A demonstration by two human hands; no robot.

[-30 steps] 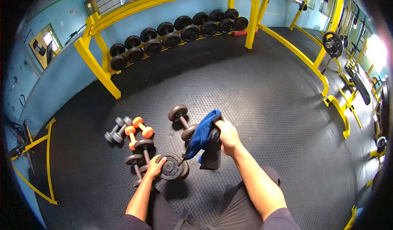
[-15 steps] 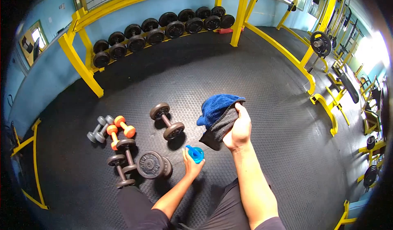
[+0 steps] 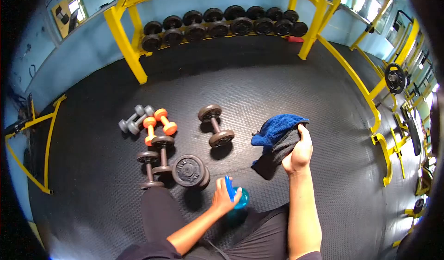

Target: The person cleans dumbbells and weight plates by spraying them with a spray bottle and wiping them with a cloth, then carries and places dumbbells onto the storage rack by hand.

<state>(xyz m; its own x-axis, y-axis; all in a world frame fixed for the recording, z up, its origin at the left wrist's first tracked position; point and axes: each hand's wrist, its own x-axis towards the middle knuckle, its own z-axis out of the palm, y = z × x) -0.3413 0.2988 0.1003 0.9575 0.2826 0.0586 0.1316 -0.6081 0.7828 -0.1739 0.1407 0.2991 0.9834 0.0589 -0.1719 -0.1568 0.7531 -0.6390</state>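
Holds a gathered cloth (image 3: 280, 131) in the right hand (image 3: 299, 153), gripped at its right edge and pinned by the thumb. Shows a blue, fleecy face and a dark grey one, with a loose corner hanging toward the black floor (image 3: 263, 84). Grasps a bottle (image 3: 242, 198) in the left hand (image 3: 225, 197), closed around its blue top, with part of the translucent teal body visible past the thumb. Cannot tell whether set on the floor or held just above it. Located nearer and to the left of the cloth, apart from it.

Note, just left of the left hand, a heavy dumbbell (image 3: 188, 170), apparently on end, with lettering on the upturned plate. Note, close beside it, two slimmer dark dumbbells (image 3: 163, 156), laid lengthwise. Record beyond these, in a cluster, two orange dumbbells (image 3: 165, 122) and two grey dumbbells (image 3: 141, 119). Record separately, beyond the left hand, a brown dumbbell (image 3: 215, 125), laid aslant. Observe at the far wall a yellow rack (image 3: 125, 47), loaded with black dumbbells (image 3: 242, 26).
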